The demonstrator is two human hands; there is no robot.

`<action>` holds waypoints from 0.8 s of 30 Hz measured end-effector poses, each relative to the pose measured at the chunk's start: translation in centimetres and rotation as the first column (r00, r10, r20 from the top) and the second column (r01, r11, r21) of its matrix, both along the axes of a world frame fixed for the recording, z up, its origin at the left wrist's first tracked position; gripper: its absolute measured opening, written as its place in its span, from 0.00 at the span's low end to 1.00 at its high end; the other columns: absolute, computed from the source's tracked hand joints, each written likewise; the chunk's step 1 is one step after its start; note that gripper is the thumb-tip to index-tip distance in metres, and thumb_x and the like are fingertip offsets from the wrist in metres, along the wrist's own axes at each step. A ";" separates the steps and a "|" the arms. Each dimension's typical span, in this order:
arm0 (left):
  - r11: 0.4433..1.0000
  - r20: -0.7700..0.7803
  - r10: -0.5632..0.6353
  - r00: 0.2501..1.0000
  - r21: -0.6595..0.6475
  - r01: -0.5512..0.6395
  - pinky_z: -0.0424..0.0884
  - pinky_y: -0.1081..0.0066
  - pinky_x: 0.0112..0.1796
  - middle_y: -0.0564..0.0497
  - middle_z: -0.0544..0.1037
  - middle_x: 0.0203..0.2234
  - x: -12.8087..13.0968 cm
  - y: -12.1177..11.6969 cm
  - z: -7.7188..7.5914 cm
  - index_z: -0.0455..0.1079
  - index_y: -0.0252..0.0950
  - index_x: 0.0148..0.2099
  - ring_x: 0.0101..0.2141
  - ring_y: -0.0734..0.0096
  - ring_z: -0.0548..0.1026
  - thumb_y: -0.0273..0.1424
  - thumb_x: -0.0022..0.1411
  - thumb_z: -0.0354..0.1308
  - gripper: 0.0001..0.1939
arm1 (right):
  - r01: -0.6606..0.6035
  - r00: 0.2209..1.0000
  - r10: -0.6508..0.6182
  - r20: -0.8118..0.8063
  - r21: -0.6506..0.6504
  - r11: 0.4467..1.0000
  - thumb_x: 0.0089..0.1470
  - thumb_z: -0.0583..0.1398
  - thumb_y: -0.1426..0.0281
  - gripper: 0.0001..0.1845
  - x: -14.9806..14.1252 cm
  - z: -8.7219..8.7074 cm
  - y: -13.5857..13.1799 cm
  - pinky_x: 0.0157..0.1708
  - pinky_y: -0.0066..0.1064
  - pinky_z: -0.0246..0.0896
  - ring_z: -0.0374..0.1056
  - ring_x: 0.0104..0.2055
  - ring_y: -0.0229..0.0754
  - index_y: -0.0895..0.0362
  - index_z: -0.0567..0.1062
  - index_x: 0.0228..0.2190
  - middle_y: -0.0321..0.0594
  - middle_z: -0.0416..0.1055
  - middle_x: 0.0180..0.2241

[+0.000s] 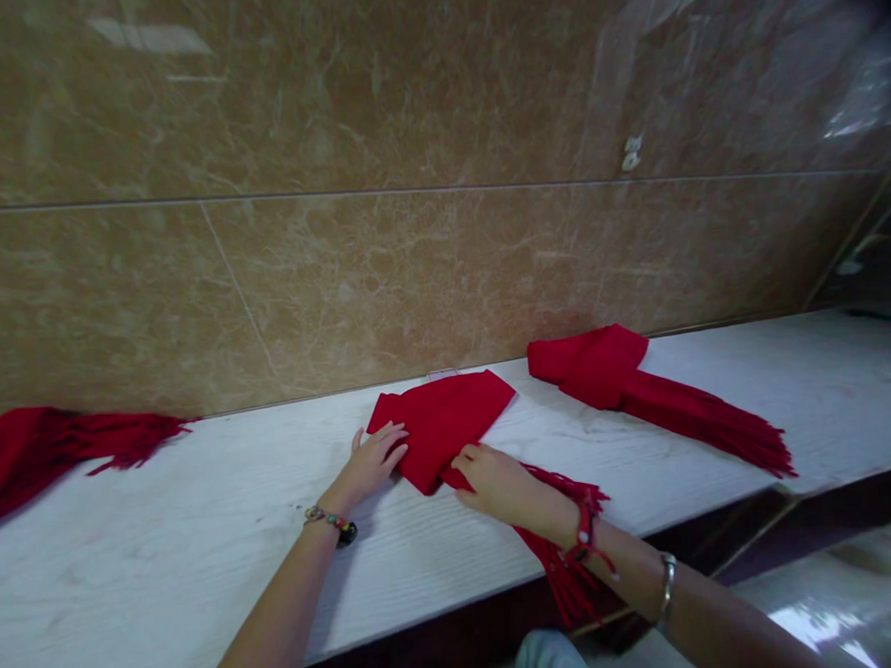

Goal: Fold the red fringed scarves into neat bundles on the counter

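A red fringed scarf [449,418], partly folded, lies on the white wood-grain surface in front of me. My left hand [373,463] rests against its left edge, fingers stretched out over the cloth. At the scarf's lower right corner, my right hand [496,481] has its fingers curled around a fold of the fabric. The fringe passes beneath my right forearm, and some of its strands hang over the front edge. Part of the fold is hidden under my right fingers.
To the right lies another folded red scarf [601,367], its fringe pointing toward the front edge. A third red scarf [30,456] is cut off at the left. The white surface [204,541] runs along a brown marble-patterned wall [384,268]. A small white fixture [632,153] is on the wall.
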State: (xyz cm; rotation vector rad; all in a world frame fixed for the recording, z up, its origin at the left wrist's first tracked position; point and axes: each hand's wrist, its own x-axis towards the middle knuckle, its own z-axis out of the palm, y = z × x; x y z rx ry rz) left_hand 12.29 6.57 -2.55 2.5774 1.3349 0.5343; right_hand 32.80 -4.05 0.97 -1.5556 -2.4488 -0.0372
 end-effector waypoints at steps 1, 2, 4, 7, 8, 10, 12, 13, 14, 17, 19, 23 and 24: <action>1.000 -0.002 -0.021 1.000 -0.008 0.021 0.35 0.50 0.54 0.49 0.65 0.53 -0.1 0.0 -0.1 0.64 0.44 0.49 0.54 0.64 0.58 0.37 0.61 0.44 0.16 | 0.041 0.997 -0.042 0.072 0.018 0.999 0.49 0.55 0.74 0.10 -1.0 -1.0 0.2 0.41 0.35 0.58 0.64 0.41 0.45 0.63 0.71 0.36 0.49 0.69 0.37; 0.999 0.003 -0.034 0.999 -0.008 0.034 0.35 0.51 0.54 0.49 0.65 0.53 -0.2 0.1 -0.2 0.64 0.44 0.49 0.54 0.64 0.58 0.38 0.60 0.45 0.16 | 0.070 0.989 -0.075 0.130 0.042 0.997 0.49 0.54 0.77 0.10 -1.7 -1.8 0.3 0.39 0.36 0.59 0.65 0.40 0.46 0.63 0.71 0.36 0.51 0.69 0.36; 0.999 0.030 -0.039 0.999 0.018 0.038 0.40 0.53 0.54 0.49 0.67 0.50 0.0 0.2 -0.3 0.67 0.41 0.45 0.53 0.64 0.60 0.38 0.59 0.48 0.14 | 0.083 0.974 -0.101 0.201 0.096 0.992 0.49 0.52 0.81 0.12 -2.1 -2.9 0.4 0.35 0.37 0.61 0.66 0.37 0.47 0.64 0.70 0.36 0.52 0.70 0.34; 0.998 0.089 -0.016 0.996 0.058 0.011 0.53 0.61 0.50 0.48 0.72 0.42 0.5 0.3 -0.1 0.69 0.38 0.37 0.45 0.66 0.67 0.34 0.58 0.49 0.10 | 0.006 0.969 -0.041 0.242 0.143 0.990 0.50 0.51 0.82 0.12 -1.6 -2.9 0.2 0.31 0.34 0.62 0.67 0.33 0.46 0.64 0.70 0.36 0.51 0.70 0.33; 0.998 0.103 0.001 0.995 0.063 -0.008 0.57 0.63 0.48 0.48 0.73 0.39 0.7 0.3 0.0 0.69 0.37 0.35 0.42 0.66 0.68 0.34 0.58 0.49 0.09 | -0.027 0.969 -0.014 0.246 0.162 0.986 0.50 0.51 0.82 0.12 -1.5 -2.7 0.1 0.31 0.34 0.62 0.67 0.33 0.45 0.64 0.70 0.36 0.50 0.70 0.33; 0.997 0.134 0.040 0.990 0.065 -0.049 0.61 0.66 0.42 0.49 0.74 0.33 1.0 0.3 0.3 0.68 0.37 0.33 0.36 0.68 0.70 0.34 0.58 0.48 0.10 | -0.098 0.970 0.046 0.240 0.212 0.972 0.51 0.51 0.82 0.13 -1.4 -2.3 -0.4 0.32 0.33 0.61 0.66 0.33 0.44 0.64 0.70 0.38 0.49 0.70 0.34; 0.995 0.163 0.064 0.985 0.060 -0.075 0.63 0.68 0.38 0.49 0.73 0.29 1.2 0.2 0.5 0.68 0.36 0.31 0.32 0.68 0.70 0.35 0.59 0.46 0.12 | -0.153 0.968 0.095 0.234 0.242 0.958 0.52 0.51 0.81 0.14 -1.6 -2.3 -0.9 0.33 0.34 0.61 0.66 0.34 0.44 0.63 0.69 0.40 0.49 0.70 0.34; 0.995 0.167 0.070 0.984 0.054 -0.080 0.64 0.68 0.38 0.49 0.73 0.28 1.3 0.1 0.5 0.68 0.36 0.32 0.31 0.68 0.70 0.36 0.59 0.46 0.12 | -0.169 0.966 0.113 0.232 0.239 0.956 0.52 0.51 0.80 0.13 -1.8 -2.6 -1.1 0.33 0.34 0.61 0.66 0.35 0.45 0.63 0.70 0.39 0.49 0.70 0.34; 0.995 0.162 0.075 0.984 0.048 -0.083 0.63 0.67 0.39 0.49 0.74 0.30 1.4 -0.1 0.5 0.68 0.36 0.34 0.33 0.68 0.70 0.36 0.59 0.46 0.12 | -0.180 0.965 0.128 0.228 0.226 0.957 0.52 0.51 0.80 0.13 -1.9 -2.8 -1.3 0.34 0.35 0.61 0.65 0.36 0.46 0.63 0.70 0.39 0.49 0.70 0.34; 0.996 0.105 0.037 0.994 0.076 -0.045 0.56 0.60 0.48 0.46 0.70 0.45 1.7 -0.8 0.5 0.64 0.38 0.48 0.46 0.63 0.66 0.35 0.59 0.47 0.16 | -0.210 0.968 0.182 0.172 0.157 0.965 0.53 0.50 0.79 0.15 -1.5 -3.9 -1.7 0.42 0.38 0.59 0.63 0.45 0.47 0.63 0.70 0.42 0.50 0.68 0.43; 0.991 0.043 -0.067 0.997 0.120 0.061 0.46 0.55 0.53 0.47 0.58 0.57 1.8 -1.2 0.5 0.57 0.43 0.56 0.55 0.61 0.55 0.36 0.60 0.46 0.21 | -0.238 0.967 0.226 0.117 0.099 0.966 0.54 0.48 0.79 0.20 -0.8 -4.3 -1.8 0.48 0.39 0.55 0.58 0.51 0.46 0.62 0.66 0.48 0.47 0.64 0.49; 0.961 -0.103 -0.271 0.957 0.020 0.275 0.38 0.52 0.55 0.56 0.49 0.60 1.9 -1.5 0.6 0.55 0.52 0.57 0.59 0.59 0.43 0.39 0.63 0.41 0.20 | -0.280 0.957 0.279 0.077 0.002 0.960 0.54 0.45 0.79 0.26 0.1 -4.0 -2.0 0.53 0.44 0.47 0.46 0.58 0.44 0.61 0.56 0.55 0.45 0.55 0.56; 0.961 -0.114 -0.276 0.954 -0.015 0.276 0.39 0.51 0.55 0.57 0.51 0.60 2.0 -1.4 0.4 0.54 0.53 0.57 0.59 0.59 0.43 0.39 0.63 0.40 0.20 | -0.289 0.954 0.290 0.075 -0.016 0.957 0.54 0.44 0.79 0.26 0.0 -3.8 -2.1 0.54 0.46 0.46 0.45 0.59 0.44 0.61 0.54 0.55 0.45 0.54 0.57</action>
